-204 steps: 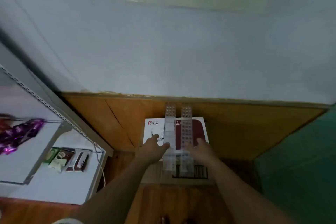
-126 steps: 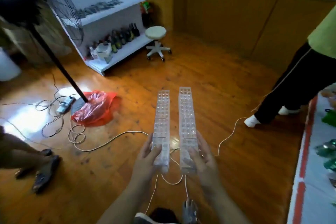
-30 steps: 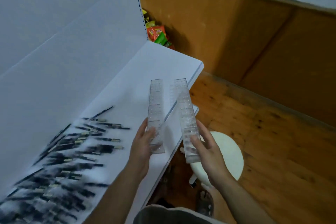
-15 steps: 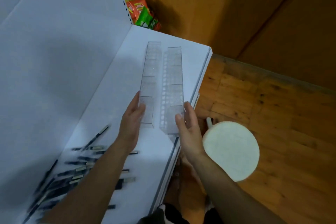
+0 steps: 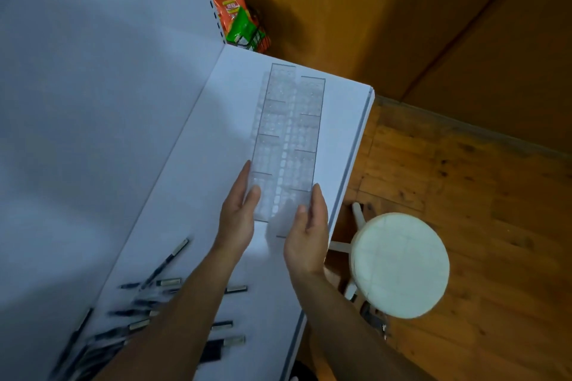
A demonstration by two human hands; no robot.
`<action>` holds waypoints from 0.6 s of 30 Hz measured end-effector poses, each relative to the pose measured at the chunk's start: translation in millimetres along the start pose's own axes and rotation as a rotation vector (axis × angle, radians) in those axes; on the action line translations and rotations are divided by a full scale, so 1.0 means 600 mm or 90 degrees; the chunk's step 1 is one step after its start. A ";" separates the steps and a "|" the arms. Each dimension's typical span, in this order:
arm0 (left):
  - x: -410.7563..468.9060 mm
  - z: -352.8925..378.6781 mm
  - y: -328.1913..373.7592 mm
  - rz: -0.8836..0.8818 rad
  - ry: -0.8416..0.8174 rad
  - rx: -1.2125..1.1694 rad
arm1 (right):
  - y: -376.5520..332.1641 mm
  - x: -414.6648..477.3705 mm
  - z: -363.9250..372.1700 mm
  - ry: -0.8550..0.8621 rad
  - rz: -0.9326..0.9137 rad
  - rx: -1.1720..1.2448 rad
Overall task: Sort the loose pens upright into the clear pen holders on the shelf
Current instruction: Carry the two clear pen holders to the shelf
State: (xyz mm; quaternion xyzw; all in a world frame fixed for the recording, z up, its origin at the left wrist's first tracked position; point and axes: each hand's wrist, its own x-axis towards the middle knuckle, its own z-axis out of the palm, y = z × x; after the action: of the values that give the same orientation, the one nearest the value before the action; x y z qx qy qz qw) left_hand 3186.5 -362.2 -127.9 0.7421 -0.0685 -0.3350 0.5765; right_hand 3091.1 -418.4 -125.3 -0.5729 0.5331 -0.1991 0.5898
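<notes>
Clear holders (image 5: 288, 139) side by side; pens (image 5: 164, 263) flat

Pen holders (image 5: 272, 139): clear plastic, glossy, dimpled cells. Shelf (image 5: 201, 164): white, smooth, matt. Pens (image 5: 164, 263): dark barrels with silvery, metallic-looking ends. Floor (image 5: 464, 182): knotted wood planks with a slight sheen. Stool seat (image 5: 399, 266): off-white, matt, finely cracked. Snack packets (image 5: 238, 18): glossy film.

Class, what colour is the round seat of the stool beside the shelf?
The stool seat is off-white, best seen in the head view.
</notes>
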 end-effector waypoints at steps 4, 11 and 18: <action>0.001 -0.001 -0.004 0.012 0.004 0.025 | 0.004 0.002 0.021 0.055 -0.029 -0.028; 0.037 -0.031 0.012 0.020 0.004 0.038 | -0.003 0.016 0.041 0.088 -0.025 -0.031; 0.054 -0.045 0.012 0.012 -0.008 0.021 | -0.007 0.016 0.047 0.084 -0.004 -0.032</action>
State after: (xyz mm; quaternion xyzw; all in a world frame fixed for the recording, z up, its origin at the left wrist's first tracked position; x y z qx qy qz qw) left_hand 3228.9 -358.4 -132.0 0.7491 -0.0842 -0.3329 0.5666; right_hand 3120.2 -414.6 -131.7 -0.5749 0.5737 -0.2250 0.5384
